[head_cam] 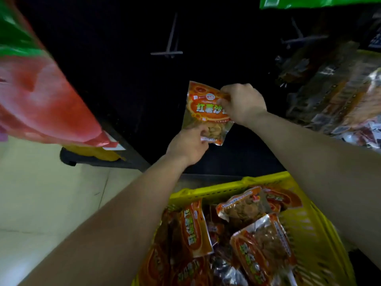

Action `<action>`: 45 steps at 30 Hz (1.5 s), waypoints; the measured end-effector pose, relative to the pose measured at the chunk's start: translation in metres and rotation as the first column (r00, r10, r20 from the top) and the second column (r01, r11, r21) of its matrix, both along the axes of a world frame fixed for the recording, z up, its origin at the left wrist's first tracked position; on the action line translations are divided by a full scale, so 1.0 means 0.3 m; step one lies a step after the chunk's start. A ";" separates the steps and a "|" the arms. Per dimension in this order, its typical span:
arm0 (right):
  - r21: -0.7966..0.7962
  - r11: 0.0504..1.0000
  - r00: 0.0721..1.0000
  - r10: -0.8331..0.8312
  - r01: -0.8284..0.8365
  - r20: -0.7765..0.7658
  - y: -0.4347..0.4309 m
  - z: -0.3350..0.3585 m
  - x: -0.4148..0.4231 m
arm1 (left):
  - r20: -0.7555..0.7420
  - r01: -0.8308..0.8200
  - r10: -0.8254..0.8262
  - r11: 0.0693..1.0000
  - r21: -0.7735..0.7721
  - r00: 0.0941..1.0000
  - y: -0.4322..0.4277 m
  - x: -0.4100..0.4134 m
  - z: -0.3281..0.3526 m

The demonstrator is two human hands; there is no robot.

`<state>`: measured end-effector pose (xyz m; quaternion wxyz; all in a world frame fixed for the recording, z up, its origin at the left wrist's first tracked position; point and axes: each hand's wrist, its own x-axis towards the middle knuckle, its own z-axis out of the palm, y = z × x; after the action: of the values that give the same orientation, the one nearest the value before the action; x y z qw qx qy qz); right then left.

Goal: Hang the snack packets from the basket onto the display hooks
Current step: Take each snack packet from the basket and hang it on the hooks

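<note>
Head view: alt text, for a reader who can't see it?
Both hands hold one orange packet up before a dark display panel, right hand gripping its top, left hand pinching its bottom. Bare hooks stick out above; a yellow basket of more packets sits below.

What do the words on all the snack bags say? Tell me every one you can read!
"红薯沙": big green characters on the held packet, pinched by the left hand and right hand; the right hand hides the rest.
Small labels near that packet's top: too small to read.
Green characters on the basket packets: turned and blurred, unreadable.
Red bag and hanging packets: too blurred to read.
</note>
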<state>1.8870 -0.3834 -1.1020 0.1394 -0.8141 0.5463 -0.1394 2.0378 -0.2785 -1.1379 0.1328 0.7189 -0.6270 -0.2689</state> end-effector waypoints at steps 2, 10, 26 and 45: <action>-0.003 1.000 1.000 0.022 -0.022 -0.007 -0.070 -0.036 0.056 | -0.006 -0.031 0.031 0.999 -0.018 0.999 -0.077 0.016 -0.059; -0.103 0.995 1.000 0.000 -0.002 -0.021 -0.274 -0.139 0.226 | 0.061 -0.134 0.139 0.988 -0.082 0.988 -0.295 0.101 -0.225; -0.126 0.977 0.984 -0.176 0.170 -0.036 -0.348 -0.224 0.065 | -0.032 -0.092 0.093 0.996 0.019 0.995 -0.515 0.128 -0.319; 0.219 0.971 0.989 -0.071 0.098 -0.128 0.228 -0.025 -0.213 | 0.060 -0.069 0.063 0.992 0.104 0.996 0.032 0.053 0.058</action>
<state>1.8232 -0.3151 -1.1095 0.1918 -0.7760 0.5999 -0.0337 2.0537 -0.2689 -1.1206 0.0856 0.7526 -0.5912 -0.2769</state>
